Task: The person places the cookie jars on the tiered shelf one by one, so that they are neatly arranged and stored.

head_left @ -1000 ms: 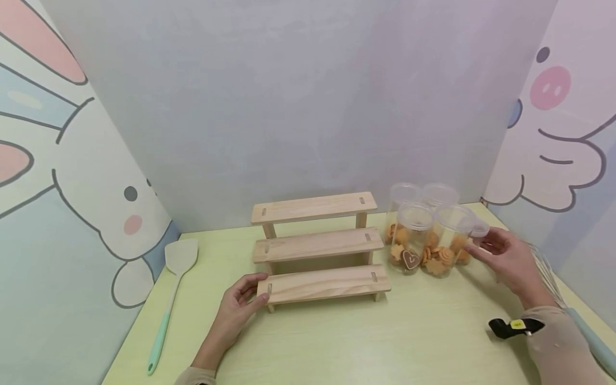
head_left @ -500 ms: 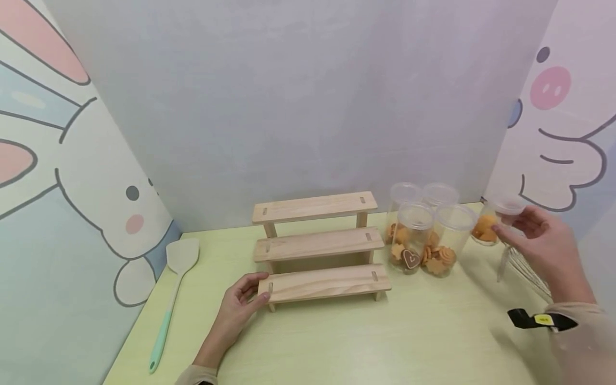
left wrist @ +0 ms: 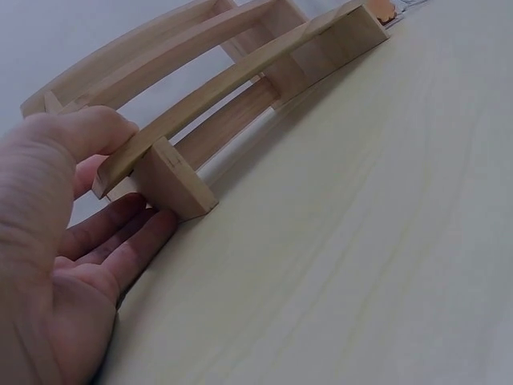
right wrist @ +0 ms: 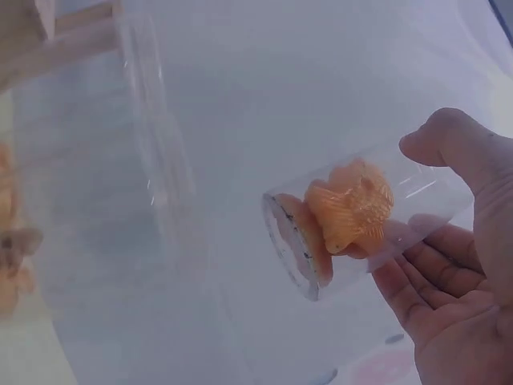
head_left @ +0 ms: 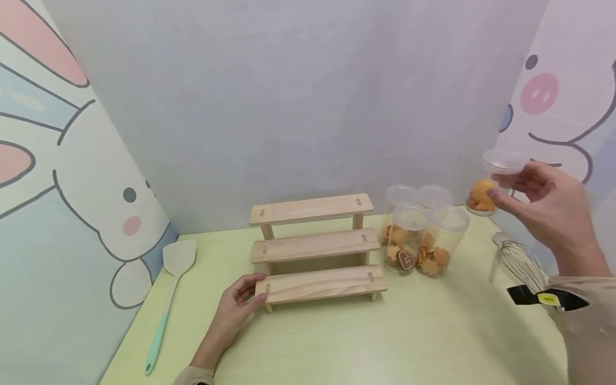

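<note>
A three-step wooden display rack (head_left: 320,283) stands mid-table. My left hand (head_left: 236,305) holds the left end of its lowest step, and in the left wrist view the thumb lies over the board while the fingers (left wrist: 152,241) touch the leg. Up in the air at the right, my right hand (head_left: 553,208) grips a clear lidded jar (head_left: 504,161) with orange-brown cookies at its bottom. In the right wrist view this jar (right wrist: 337,216) lies between thumb and fingers. Several similar cookie jars (head_left: 449,218) stand close together beside the rack's right end.
At the right lies a wire whisk (head_left: 522,264), partly hidden by the right forearm. A spatula (head_left: 166,315) with a mint handle lies at the left. Cartoon-printed panels (head_left: 308,107) enclose the table (head_left: 346,342) at the back and sides.
My right hand has lifted one cookie jar from beside the group, carrying it right and then up. The left hand stays on the rack, which has not visibly moved.
</note>
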A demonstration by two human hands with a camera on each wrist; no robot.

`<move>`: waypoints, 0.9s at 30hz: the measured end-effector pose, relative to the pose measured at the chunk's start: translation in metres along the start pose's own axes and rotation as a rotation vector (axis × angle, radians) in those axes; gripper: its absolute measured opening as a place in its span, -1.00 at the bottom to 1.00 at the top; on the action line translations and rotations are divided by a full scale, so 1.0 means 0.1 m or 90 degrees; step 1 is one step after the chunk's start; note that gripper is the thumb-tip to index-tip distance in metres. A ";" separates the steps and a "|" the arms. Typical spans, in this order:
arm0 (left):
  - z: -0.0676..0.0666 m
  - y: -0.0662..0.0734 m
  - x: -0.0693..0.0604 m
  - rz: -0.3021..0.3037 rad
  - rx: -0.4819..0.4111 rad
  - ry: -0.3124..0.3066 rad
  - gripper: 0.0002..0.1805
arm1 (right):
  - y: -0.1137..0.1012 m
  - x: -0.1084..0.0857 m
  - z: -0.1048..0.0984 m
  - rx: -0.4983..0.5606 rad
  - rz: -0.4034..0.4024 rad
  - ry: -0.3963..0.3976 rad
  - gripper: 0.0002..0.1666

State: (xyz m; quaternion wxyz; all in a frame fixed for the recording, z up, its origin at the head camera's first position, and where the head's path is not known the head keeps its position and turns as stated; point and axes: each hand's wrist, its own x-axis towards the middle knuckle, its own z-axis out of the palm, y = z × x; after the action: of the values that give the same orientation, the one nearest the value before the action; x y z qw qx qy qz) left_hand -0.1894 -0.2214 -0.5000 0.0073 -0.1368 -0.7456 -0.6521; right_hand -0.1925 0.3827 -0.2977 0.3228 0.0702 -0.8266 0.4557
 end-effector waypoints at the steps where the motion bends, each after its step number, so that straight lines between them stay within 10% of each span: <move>1: 0.00 -0.01 0.01 0.000 0.000 0.001 -0.51 | -0.06 0.05 0.05 0.007 -0.007 -0.010 -0.42; 12: 0.05 -0.04 0.07 -0.002 0.006 0.005 -0.50 | -0.64 0.52 0.79 0.116 -0.065 -0.123 -0.50; 27: 0.06 -0.02 0.08 -0.004 0.000 0.008 -0.49 | -1.02 0.61 1.98 0.226 -0.063 -0.256 -0.41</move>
State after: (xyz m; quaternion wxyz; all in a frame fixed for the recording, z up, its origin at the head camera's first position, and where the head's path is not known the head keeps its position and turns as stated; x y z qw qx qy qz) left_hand -0.1963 -0.2138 -0.5013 0.0100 -0.1302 -0.7459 -0.6531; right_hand -0.2914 0.1769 -0.2636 0.1569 0.2552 -0.7769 0.5539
